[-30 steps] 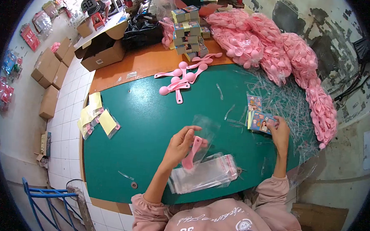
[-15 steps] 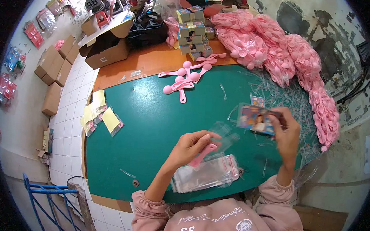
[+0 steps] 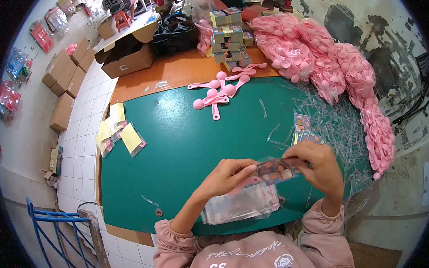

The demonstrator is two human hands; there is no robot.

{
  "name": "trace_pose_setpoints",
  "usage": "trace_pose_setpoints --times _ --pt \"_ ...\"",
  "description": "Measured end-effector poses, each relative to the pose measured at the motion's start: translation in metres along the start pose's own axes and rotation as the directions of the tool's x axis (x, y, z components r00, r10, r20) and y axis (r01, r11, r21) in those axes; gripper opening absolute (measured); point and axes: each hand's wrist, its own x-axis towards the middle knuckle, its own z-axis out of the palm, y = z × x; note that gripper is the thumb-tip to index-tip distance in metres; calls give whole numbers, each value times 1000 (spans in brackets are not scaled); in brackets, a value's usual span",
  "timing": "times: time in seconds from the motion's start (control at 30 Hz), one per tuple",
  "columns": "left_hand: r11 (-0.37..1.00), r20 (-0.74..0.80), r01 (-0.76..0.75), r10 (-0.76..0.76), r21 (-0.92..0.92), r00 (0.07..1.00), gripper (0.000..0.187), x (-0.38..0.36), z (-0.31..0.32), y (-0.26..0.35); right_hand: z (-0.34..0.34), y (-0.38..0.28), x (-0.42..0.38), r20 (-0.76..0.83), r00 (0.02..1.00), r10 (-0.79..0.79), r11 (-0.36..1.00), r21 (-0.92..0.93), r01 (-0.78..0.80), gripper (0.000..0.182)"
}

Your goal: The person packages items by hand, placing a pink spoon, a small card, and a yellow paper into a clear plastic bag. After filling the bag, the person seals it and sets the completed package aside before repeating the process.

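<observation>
My left hand [image 3: 227, 178] is closed in a pinch on a clear plastic bag, largely hidden by the fingers and the card. A pink measuring spoon [image 3: 250, 182] shows in part beneath those fingertips, in or against the bag. My right hand [image 3: 318, 167] grips a printed picture card [image 3: 278, 171], whose left end meets the left fingertips at the bag. Below both hands lies a stack of clear plastic bags [image 3: 237, 208]. Several more printed cards [image 3: 304, 131] rest on the green table just beyond my right hand.
Several loose pink spoons [image 3: 217, 95] lie mid-table. Filled bags with yellowish cards [image 3: 130, 139] sit left. Clear plastic strips [image 3: 330, 120] litter the right side, beside heaped bags of pink spoons [image 3: 323, 62]. Bundled card stacks [image 3: 227, 36] stand at the back. A person [image 3: 116, 2] sits far off.
My right hand has brought the card left and down to my left hand, where they now meet. More of the cards on the table now show. The view has shifted slightly.
</observation>
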Motion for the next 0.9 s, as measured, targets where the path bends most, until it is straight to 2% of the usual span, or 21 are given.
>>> trace_pose_setpoints --times 0.03,0.1,0.13,0.2,0.23,0.27,0.33,0.37,0.43,0.47,0.53,0.57,0.6,0.67,0.7,0.77,0.8,0.87,0.9 --pt "1000 1 1 -1 -1 1000 30 0 1 1 2 1 1 0 1000 1 1000 0 -1 12" --pt "991 0 -124 124 -40 992 31 -1 5 8 10 4 5 143 990 1 995 98 -15 17" --pt "992 -1 -123 123 -41 992 31 -2 6 11 16 7 7 144 990 1 995 98 -15 17" --pt "985 -61 -120 129 127 990 47 -5 8 16 32 14 13 215 973 -88 985 162 53 23" --pt "977 -77 -148 161 153 984 58 -5 8 10 42 19 14 191 977 -98 985 161 67 24" --pt "977 -80 -147 161 154 984 58 -6 7 11 50 22 15 193 976 -101 984 162 70 24" --pt "963 -177 73 -27 259 984 67 -8 6 14 60 26 16 150 983 -107 935 351 48 22" --pt "963 -178 74 -28 259 984 67 -10 3 13 60 28 16 150 983 -107 935 352 48 22" --pt "981 -67 48 -36 187 997 71 -18 -10 9 56 35 16 279 957 81 840 497 -216 22" --pt "981 -66 48 -36 187 997 71 -22 -20 4 52 40 16 279 957 81 840 498 -216 22" --pt "998 64 -24 20 54 998 65 -24 -38 -15 47 49 14 185 949 256 836 449 -314 20" --pt "974 -74 -116 103 -195 992 48 -22 -31 -35 46 47 14 167 940 297 784 520 -340 18" --pt "974 -77 -116 102 -196 992 48 -20 -30 -39 45 43 15 170 940 295 784 519 -340 18" --pt "886 -130 -84 27 -457 991 39 -17 -29 -42 46 33 17 225 914 339 541 748 -385 13" --pt "883 -133 -86 27 -461 991 39 -18 -31 -40 46 35 16 229 913 339 544 744 -388 13" --pt "890 -91 8 -55 -455 994 32 -19 -33 -34 45 44 13 260 912 317 663 628 -409 14" --pt "889 -94 6 -55 -458 994 32 -19 -32 -38 51 49 13 263 912 316 664 625 -410 14" --pt "889 -83 -16 -25 -457 996 36 -19 -28 -47 64 58 12 136 943 303 728 606 -321 16" --pt "889 -86 -15 -27 -458 996 36 -18 -24 -48 64 53 16 140 943 301 727 606 -322 16"
